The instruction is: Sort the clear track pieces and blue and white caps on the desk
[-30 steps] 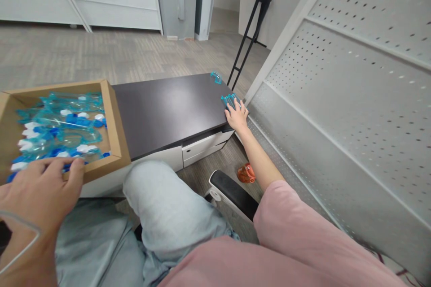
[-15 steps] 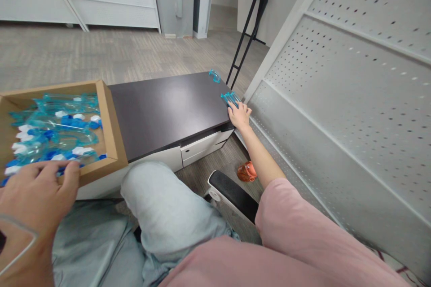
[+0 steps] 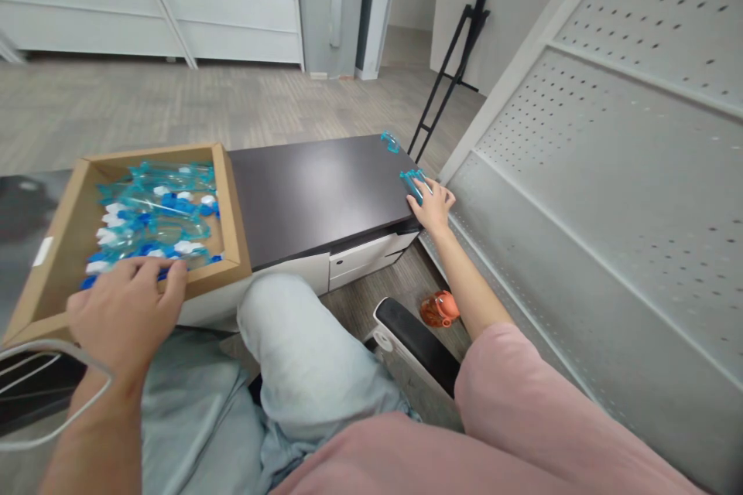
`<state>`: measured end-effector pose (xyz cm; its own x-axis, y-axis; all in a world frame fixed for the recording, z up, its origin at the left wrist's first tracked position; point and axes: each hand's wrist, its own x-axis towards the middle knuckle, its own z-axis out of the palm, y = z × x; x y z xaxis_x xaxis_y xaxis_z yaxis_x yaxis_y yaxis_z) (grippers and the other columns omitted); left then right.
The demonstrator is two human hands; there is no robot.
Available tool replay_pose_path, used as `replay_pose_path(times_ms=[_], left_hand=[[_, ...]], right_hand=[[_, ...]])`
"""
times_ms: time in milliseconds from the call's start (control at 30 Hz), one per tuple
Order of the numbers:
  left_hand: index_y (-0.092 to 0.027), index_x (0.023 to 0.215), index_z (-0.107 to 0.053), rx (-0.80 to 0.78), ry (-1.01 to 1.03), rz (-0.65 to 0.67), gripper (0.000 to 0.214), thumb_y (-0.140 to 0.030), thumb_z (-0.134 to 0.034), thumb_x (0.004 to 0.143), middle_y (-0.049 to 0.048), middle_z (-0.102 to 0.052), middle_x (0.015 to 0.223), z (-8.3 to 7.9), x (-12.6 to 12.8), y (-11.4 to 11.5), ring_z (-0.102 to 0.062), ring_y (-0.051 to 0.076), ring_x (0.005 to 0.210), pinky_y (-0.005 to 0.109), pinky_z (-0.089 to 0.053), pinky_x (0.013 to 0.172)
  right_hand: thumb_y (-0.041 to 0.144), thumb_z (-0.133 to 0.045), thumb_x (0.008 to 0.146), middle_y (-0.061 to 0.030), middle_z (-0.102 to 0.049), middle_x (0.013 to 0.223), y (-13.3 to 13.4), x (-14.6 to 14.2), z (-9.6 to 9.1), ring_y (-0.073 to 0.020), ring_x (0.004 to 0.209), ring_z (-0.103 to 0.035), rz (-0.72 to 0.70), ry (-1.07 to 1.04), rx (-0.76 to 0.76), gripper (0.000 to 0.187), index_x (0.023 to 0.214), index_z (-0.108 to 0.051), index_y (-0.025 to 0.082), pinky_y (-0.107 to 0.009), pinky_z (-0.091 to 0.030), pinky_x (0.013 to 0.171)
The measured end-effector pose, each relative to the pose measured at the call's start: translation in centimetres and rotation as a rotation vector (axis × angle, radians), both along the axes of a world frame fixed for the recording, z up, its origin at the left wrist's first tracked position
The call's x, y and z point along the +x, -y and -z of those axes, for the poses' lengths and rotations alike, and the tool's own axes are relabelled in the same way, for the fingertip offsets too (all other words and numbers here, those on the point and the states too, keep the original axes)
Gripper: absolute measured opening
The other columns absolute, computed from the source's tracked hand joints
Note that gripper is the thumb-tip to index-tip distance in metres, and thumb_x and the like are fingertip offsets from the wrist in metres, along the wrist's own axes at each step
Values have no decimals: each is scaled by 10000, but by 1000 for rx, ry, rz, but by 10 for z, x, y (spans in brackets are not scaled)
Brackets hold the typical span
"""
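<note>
A shallow cardboard box [image 3: 235,220] stands on the dark tabletop [image 3: 325,193] at the left. In it lie several clear teal plastic pieces [image 3: 174,228] and blue and white caps [image 3: 107,236]. My left hand [image 3: 131,290] is closed over the box's near wall, its fingertips inside and partly hidden. At the table's right end, my right hand [image 3: 433,205] lies with fingers apart on a row of slim clear teal plastic pieces [image 3: 411,186]. It partly covers them. Beyond it, another curved clear teal piece [image 3: 390,141] rests near the far corner.
A white perforated panel [image 3: 609,193] rises close to the right of the table. An orange bottle [image 3: 439,309] stands on the floor beside a black chair armrest [image 3: 418,344]. A black metal stand [image 3: 458,54] is behind the table's far right corner. A white cable loop [image 3: 87,360] crosses my left wrist.
The view has swung left and slightly up, so more of the box shows. My right hand has edged further over the row of teal pieces. The left hand stays at the box.
</note>
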<state>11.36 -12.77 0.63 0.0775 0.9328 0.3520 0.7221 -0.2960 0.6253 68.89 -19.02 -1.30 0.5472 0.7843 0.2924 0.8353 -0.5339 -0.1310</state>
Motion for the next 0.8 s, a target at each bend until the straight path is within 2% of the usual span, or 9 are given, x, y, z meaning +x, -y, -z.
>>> replay_pose_path(times_ms=[67, 100, 167, 267, 367, 500, 600, 667, 800], left_hand=[[-304, 891, -720, 165, -233, -142, 298, -570, -622, 985, 33, -750, 952, -3, 5, 0, -645, 359, 952, 415, -352, 887], [-277, 886, -714, 188, -281, -140, 352, -562, -572, 1034, 63, -762, 977, -4, 7, 0, -644, 350, 925, 427, -352, 873], [-263, 913, -740, 169, -293, -77, 328, -514, -589, 1061, 101, -775, 971, -5, 10, -1, -645, 348, 928, 448, -375, 880], [-275, 875, -731, 189, -177, -71, 250, -449, -659, 1038, 99, -778, 938, -2, 12, -4, -667, 337, 975, 474, -411, 954], [-277, 889, -741, 157, -124, -89, 209, -432, -708, 1026, 106, -813, 1029, 1, 14, -5, -687, 354, 1082, 519, -415, 1051], [-292, 1054, -793, 113, -61, -103, 99, -375, -775, 1004, 105, -829, 1248, -3, 15, -3, -695, 379, 1261, 586, -347, 1205], [-293, 1220, -784, 96, 14, -122, 276, -318, -843, 951, 107, -783, 1387, -10, 10, -5, -674, 385, 1383, 597, -348, 1266], [-274, 1288, -760, 93, 124, -122, 404, -278, -877, 901, 119, -741, 1423, -14, 5, -11, -686, 365, 1372, 561, -431, 1247], [-242, 1284, -701, 69, 539, -132, 497, -287, -934, 848, 133, -720, 1379, -19, -6, -36, -752, 288, 1195, 411, -625, 1018]], right_hand=[[460, -570, 1132, -203, -591, 1741, 2, -11, -2, -400, 1523, -529, -72, -2, 74, 567, 1654, -682, 270, -597, -321, 1266], [464, -565, 1123, -202, -622, 1707, 2, -18, -2, -399, 1507, -548, -112, -23, 109, 545, 1612, -704, 268, -601, -323, 1262], [474, -557, 1103, -188, -694, 1616, -6, -34, -1, -401, 1466, -583, -196, -75, 164, 499, 1528, -735, 281, -616, -324, 1247], [475, -575, 1068, -167, -781, 1460, -34, -63, 2, -383, 1348, -657, -353, -181, 203, 524, 1546, -682, 288, -602, -335, 1223], [461, -618, 1030, -164, -799, 1398, -76, -100, 7, -357, 1263, -703, -509, -293, 203, 571, 1564, -645, 260, -577, -352, 1211], [430, -622, 1003, -198, -766, 1426, -121, -139, 18, -375, 1288, -696, -574, -344, 144, 572, 1527, -664, 205, -586, -381, 1203], [469, -651, 982, -236, -729, 1478, -134, -145, 29, -429, 1354, -642, -569, -288, 97, 587, 1499, -689, 193, -618, -400, 1186], [484, -659, 978, -237, -727, 1464, -134, -141, 34, -437, 1349, -631, -562, -267, 114, 568, 1469, -708, 203, -630, -410, 1172], [455, -672, 967, -197, -780, 1335, -132, -132, 36, -402, 1253, -683, -541, -315, 152, 508, 1420, -722, 231, -614, -441, 1146]])
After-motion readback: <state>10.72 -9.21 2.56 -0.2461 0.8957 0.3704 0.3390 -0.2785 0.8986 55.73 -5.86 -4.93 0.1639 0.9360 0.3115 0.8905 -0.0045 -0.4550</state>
